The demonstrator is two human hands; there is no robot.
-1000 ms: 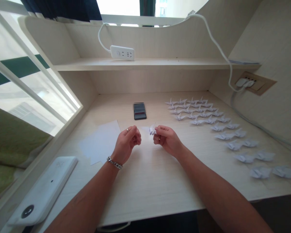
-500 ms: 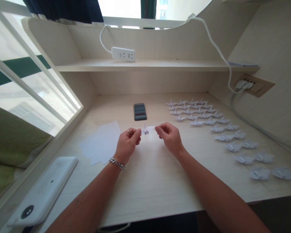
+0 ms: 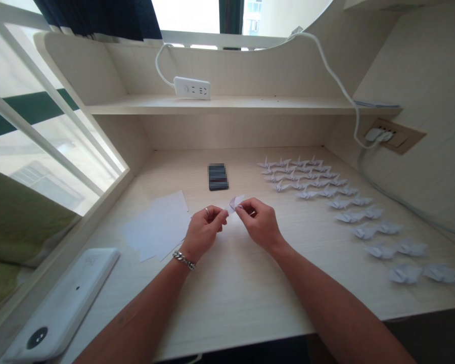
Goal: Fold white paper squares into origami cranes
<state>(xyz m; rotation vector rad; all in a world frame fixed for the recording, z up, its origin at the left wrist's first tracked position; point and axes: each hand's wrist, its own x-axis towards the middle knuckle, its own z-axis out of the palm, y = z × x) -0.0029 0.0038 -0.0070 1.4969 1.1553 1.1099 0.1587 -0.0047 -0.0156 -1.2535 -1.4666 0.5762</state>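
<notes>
A small white folded paper crane [image 3: 233,203] is held above the desk between my two hands. My left hand [image 3: 207,226] pinches its left side between thumb and forefinger. On its right side, the fingertips of my right hand [image 3: 258,218] are closed on the paper. Part of the crane is hidden behind my fingers. Loose white paper sheets [image 3: 157,222] lie overlapping to the left of my left hand. Several finished paper cranes [image 3: 307,177] stand in rows on the right side of the desk.
A dark, blurred-out phone-like object [image 3: 217,178] lies beyond my hands. At the left edge is a long white device [image 3: 66,303] with a round dark dial. A white power strip [image 3: 192,88] rests on the shelf [image 3: 242,103]. Plugs sit in the wall socket [image 3: 394,135] at right.
My right hand has come in to the left, closer to my left hand. The crane has turned, and its outstretched wing no longer spans a wide gap between my hands.
</notes>
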